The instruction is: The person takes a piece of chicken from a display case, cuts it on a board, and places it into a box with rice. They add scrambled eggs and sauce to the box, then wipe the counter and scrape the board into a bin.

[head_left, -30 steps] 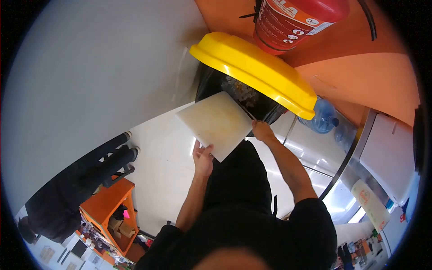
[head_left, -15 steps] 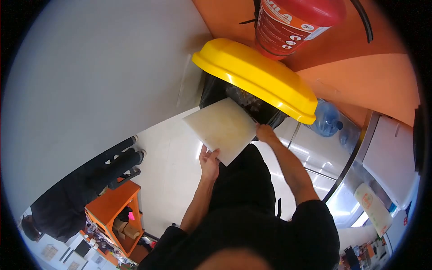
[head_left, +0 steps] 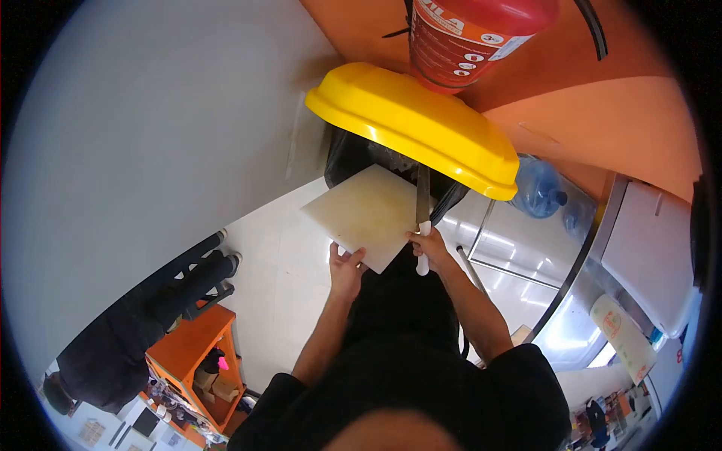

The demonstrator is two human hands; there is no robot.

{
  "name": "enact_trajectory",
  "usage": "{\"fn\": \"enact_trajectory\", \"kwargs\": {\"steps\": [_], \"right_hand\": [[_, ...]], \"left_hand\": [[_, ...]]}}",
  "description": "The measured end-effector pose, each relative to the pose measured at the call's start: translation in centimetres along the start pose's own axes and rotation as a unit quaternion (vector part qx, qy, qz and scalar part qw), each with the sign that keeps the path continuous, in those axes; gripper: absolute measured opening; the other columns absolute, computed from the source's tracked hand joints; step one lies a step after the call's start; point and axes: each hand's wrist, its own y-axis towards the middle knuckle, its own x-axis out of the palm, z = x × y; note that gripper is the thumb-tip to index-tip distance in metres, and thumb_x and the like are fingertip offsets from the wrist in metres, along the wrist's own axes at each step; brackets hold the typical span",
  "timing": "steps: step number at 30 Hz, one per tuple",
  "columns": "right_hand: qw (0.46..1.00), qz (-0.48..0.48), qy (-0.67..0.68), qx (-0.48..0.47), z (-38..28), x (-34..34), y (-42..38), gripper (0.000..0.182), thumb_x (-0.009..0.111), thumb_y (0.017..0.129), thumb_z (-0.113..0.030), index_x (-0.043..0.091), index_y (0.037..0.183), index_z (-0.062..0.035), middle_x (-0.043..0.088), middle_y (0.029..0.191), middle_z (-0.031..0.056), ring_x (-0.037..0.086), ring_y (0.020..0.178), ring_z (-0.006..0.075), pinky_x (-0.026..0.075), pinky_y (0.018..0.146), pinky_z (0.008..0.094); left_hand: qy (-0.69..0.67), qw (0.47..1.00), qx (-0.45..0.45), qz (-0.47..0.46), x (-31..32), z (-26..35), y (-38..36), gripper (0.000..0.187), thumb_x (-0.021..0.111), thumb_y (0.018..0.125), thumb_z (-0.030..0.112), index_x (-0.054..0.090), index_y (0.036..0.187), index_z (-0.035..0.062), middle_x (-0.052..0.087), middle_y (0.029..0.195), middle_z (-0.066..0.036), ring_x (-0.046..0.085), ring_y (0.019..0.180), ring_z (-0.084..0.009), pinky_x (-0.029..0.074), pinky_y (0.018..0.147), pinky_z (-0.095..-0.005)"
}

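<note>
A white cutting board (head_left: 365, 214) with faint yellowish stains is tilted over the mouth of a bin lined with a black bag (head_left: 344, 159). My left hand (head_left: 346, 275) grips its lower edge, thumb on top and fingers beneath. In my right hand (head_left: 433, 246) is a knife (head_left: 423, 194) with a white handle, its blade pointing away from me, over the bin opening. The fingertips of that hand are right at the board's right edge. Above the opening, the bin's yellow lid (head_left: 414, 124) stands raised, and some waste shows inside the bag.
A red fire extinguisher (head_left: 474, 45) hangs on the orange wall behind the lid. To the right are a large blue water bottle (head_left: 538, 188) and a metal counter. A grey wall rises at left. A person in dark clothes (head_left: 109, 353) is near an orange shelf unit (head_left: 192, 338).
The knife in my right hand now shows plainly beside the board, where it was hidden before. That hand has shifted down and slightly left; the left keeps its grip on the board.
</note>
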Motion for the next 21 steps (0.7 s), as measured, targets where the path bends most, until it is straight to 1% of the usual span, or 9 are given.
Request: {"fn": "enact_trajectory", "kwargs": {"steps": [4, 7, 10, 13, 15, 17, 18, 19, 21], "right_hand": [[0.999, 0.016, -0.039, 0.002, 0.2, -0.4, 0.6, 0.023, 0.067, 0.081, -0.006, 0.048, 0.094, -0.0086, 0.051, 0.070, 0.0013, 0.047, 0.051, 0.0105, 0.039, 0.044, 0.0250], [0.995, 0.083, -0.047, 0.007, 0.2, 2.0, 0.0, 0.026, 0.066, 0.082, -0.005, 0.050, 0.101, -0.0105, 0.055, 0.079, 0.0006, 0.050, 0.058, 0.0094, 0.036, 0.045, 0.0236], [0.997, 0.073, -0.014, 0.006, 0.6, 2.0, 1.2, 0.034, 0.065, 0.081, -0.004, 0.047, 0.109, -0.0103, 0.060, 0.086, 0.0036, 0.059, 0.064, 0.0123, 0.037, 0.043, 0.0208], [0.999, 0.032, -0.042, 0.008, -0.1, 0.8, 1.1, 0.042, 0.064, 0.080, -0.004, 0.045, 0.116, -0.0066, 0.063, 0.091, 0.0081, 0.065, 0.066, 0.0154, 0.039, 0.043, 0.0231], [0.998, 0.043, -0.039, 0.005, -0.4, 1.2, 0.4, 0.044, 0.064, 0.079, -0.002, 0.044, 0.117, -0.0057, 0.063, 0.092, 0.0081, 0.065, 0.062, 0.0163, 0.038, 0.042, 0.0222], [0.997, 0.068, -0.039, -0.009, -0.3, 0.1, 0.7, 0.044, 0.063, 0.078, 0.000, 0.044, 0.118, -0.0059, 0.063, 0.091, 0.0089, 0.066, 0.063, 0.0173, 0.038, 0.040, 0.0225], [0.997, 0.071, -0.041, -0.009, -0.2, 0.0, 0.7, 0.044, 0.063, 0.078, 0.000, 0.044, 0.118, -0.0059, 0.063, 0.091, 0.0089, 0.066, 0.063, 0.0173, 0.038, 0.040, 0.0225], [0.996, 0.073, -0.055, -0.015, -0.3, 0.1, 0.8, 0.043, 0.062, 0.079, -0.001, 0.044, 0.118, -0.0055, 0.063, 0.091, 0.0092, 0.067, 0.064, 0.0176, 0.039, 0.041, 0.0235], [0.994, 0.077, -0.073, -0.021, -0.8, -0.3, 1.1, 0.042, 0.061, 0.080, -0.002, 0.044, 0.119, -0.0052, 0.063, 0.091, 0.0094, 0.067, 0.065, 0.0178, 0.040, 0.041, 0.0245]], "left_hand": [[-0.005, 0.998, -0.051, -0.025, -1.1, -0.4, 1.7, 0.057, 0.056, 0.083, -0.006, 0.026, 0.129, 0.0111, 0.051, 0.122, -0.017, 0.057, 0.106, -0.0293, 0.051, 0.084, -0.0477], [-0.015, 0.997, -0.066, -0.030, -1.7, -1.2, 2.0, 0.057, 0.056, 0.083, -0.005, 0.025, 0.128, 0.0124, 0.048, 0.125, -0.017, 0.056, 0.108, -0.0304, 0.051, 0.084, -0.0491], [-0.017, 0.997, -0.071, -0.007, -1.5, -1.8, 1.6, 0.067, 0.058, 0.081, -0.004, 0.020, 0.133, 0.0130, 0.044, 0.128, -0.017, 0.049, 0.118, -0.0332, 0.045, 0.091, -0.0530], [0.011, 0.999, -0.053, -0.002, -2.6, -1.6, 2.1, 0.051, 0.056, 0.086, 0.007, 0.031, 0.130, 0.0133, 0.049, 0.124, -0.014, 0.049, 0.119, -0.0340, 0.041, 0.094, -0.0554], [-0.047, 0.987, -0.128, -0.089, -7.7, -2.1, 6.4, 0.041, 0.051, 0.092, 0.024, 0.041, 0.129, 0.0109, 0.052, 0.125, -0.012, 0.048, 0.121, -0.0321, 0.039, 0.099, -0.0523], [-0.230, 0.942, -0.208, -0.127, -4.5, 2.3, 8.0, 0.044, 0.051, 0.092, 0.036, 0.048, 0.128, 0.0105, 0.050, 0.132, -0.007, 0.047, 0.123, -0.0268, 0.042, 0.095, -0.0460], [-0.121, 0.963, -0.204, -0.130, -6.3, 0.7, 11.3, 0.050, 0.055, 0.091, 0.034, 0.045, 0.133, 0.0080, 0.052, 0.132, -0.008, 0.050, 0.120, -0.0228, 0.045, 0.095, -0.0410], [-0.122, 0.962, -0.207, -0.132, -6.4, 0.7, 12.2, 0.050, 0.055, 0.091, 0.034, 0.045, 0.133, 0.0080, 0.052, 0.132, -0.008, 0.050, 0.120, -0.0228, 0.045, 0.095, -0.0410], [0.046, 0.971, -0.148, -0.181, -6.3, 0.3, 13.3, 0.045, 0.049, 0.096, 0.032, 0.045, 0.133, 0.0060, 0.055, 0.127, -0.010, 0.054, 0.116, -0.0231, 0.045, 0.097, -0.0398]]}}
